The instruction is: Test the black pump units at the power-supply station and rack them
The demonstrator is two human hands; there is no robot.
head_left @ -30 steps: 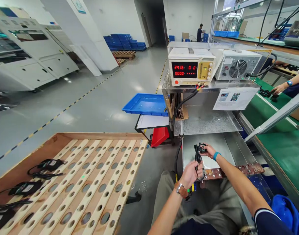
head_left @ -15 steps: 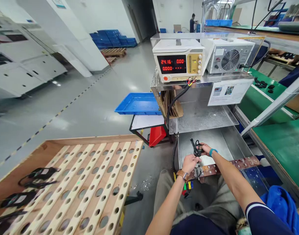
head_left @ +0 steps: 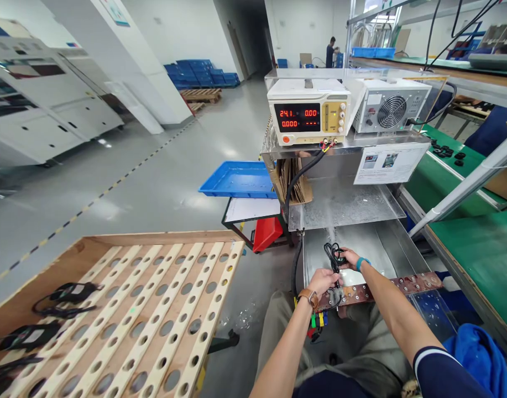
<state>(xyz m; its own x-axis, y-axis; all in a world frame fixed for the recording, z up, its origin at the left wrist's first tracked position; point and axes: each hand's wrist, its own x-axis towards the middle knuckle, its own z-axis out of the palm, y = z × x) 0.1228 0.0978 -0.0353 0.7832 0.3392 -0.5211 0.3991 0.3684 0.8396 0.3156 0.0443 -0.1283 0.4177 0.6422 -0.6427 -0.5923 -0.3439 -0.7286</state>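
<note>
A coiled black cable (head_left: 332, 255) is held between my hands over the metal tray (head_left: 377, 243). My left hand (head_left: 323, 281), with a brown-strapped watch on its wrist, pinches the lower end of the cable just above the brown perforated strip (head_left: 406, 284). Slightly higher and to the right, my right hand (head_left: 349, 258) has its fingers closed on the coil's right side; a teal band circles that wrist. Smoke or vapour rises behind the coil. Below my left hand hang yellow, green and blue connectors (head_left: 318, 319).
A power supply (head_left: 309, 113) with a red display and a fan unit (head_left: 392, 108) stand on the upper shelf. At left is a slatted wooden rack (head_left: 162, 309) with black adapters. A blue tray (head_left: 240, 178) lies beyond; a person (head_left: 330, 52) stands far off.
Vapour now shows above the metal tray. My hands and the cable appear slightly lower as the view shifts, and both hands still hold the cable.
</note>
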